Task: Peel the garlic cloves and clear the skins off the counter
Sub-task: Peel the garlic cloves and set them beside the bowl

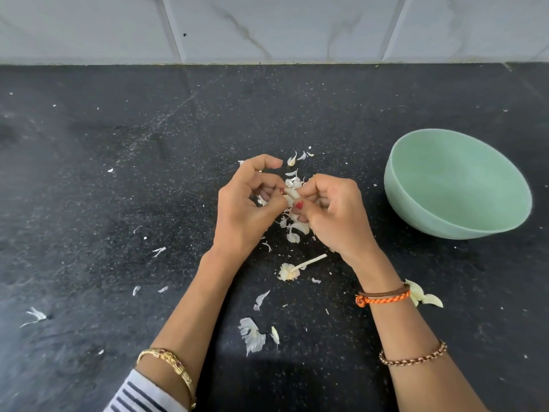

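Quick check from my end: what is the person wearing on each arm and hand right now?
The left arm has a gold bangle with red stones and a white sleeve with dark stripes. The right arm has an orange braided cord bracelet, a thin brown band beside it, and a copper-coloured chain bracelet. One thumbnail has red polish.

A pale garlic clove (290, 192) sits at the centre of the frame, pinched between the fingertips of both hands, with papery skin partly loosened around it. White garlic skins (294, 230) lie scattered on the black speckled surface (118, 188), thickest just under and beyond the clove. A larger torn piece (252, 334) lies lower centre. The stripped bulb stem (297, 267), dry and root end down-left, lies just below the clove.
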Demonstrator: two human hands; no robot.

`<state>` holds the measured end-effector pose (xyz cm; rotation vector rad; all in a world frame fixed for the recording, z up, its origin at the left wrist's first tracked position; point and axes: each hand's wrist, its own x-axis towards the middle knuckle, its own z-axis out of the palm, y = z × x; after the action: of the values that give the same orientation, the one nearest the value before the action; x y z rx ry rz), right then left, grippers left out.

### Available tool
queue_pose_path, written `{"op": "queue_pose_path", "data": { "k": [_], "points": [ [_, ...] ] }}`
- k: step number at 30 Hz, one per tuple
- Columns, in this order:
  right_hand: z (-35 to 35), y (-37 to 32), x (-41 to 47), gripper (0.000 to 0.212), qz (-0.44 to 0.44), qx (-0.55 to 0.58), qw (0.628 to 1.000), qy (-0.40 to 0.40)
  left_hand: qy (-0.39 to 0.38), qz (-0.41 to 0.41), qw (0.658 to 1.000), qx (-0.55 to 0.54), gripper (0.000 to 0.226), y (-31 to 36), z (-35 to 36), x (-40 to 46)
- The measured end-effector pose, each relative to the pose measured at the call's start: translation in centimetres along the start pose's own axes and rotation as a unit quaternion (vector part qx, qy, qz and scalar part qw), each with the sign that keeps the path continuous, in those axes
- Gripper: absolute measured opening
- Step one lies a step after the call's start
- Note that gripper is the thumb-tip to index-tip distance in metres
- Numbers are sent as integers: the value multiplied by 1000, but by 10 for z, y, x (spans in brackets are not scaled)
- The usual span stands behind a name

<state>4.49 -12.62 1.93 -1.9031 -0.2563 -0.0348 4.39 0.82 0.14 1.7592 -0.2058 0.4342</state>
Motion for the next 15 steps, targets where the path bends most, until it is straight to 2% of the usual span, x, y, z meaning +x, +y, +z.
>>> {"op": "queue_pose_path", "data": {
  "k": [3, 5, 7, 9, 15],
  "points": [
    [10, -3, -4, 22, -45, -22, 999, 8, 66, -61, 993, -82, 26, 3, -4, 6],
    [13, -4, -6, 23, -43, -14, 999, 29, 89, -96, 981, -144, 29, 5, -9, 9],
    [7, -4, -3, 26, -11, 21, 998, 60, 84, -115, 979, -143, 28, 4, -12, 10],
    [0, -5, -2, 30, 8, 40, 996, 75, 63, -113, 985, -115, 19, 3, -11, 9],
    [3, -10, -3, 13, 60, 88, 994, 37, -2, -46, 989, -140, 6, 0, -2, 4]
  ]
}}
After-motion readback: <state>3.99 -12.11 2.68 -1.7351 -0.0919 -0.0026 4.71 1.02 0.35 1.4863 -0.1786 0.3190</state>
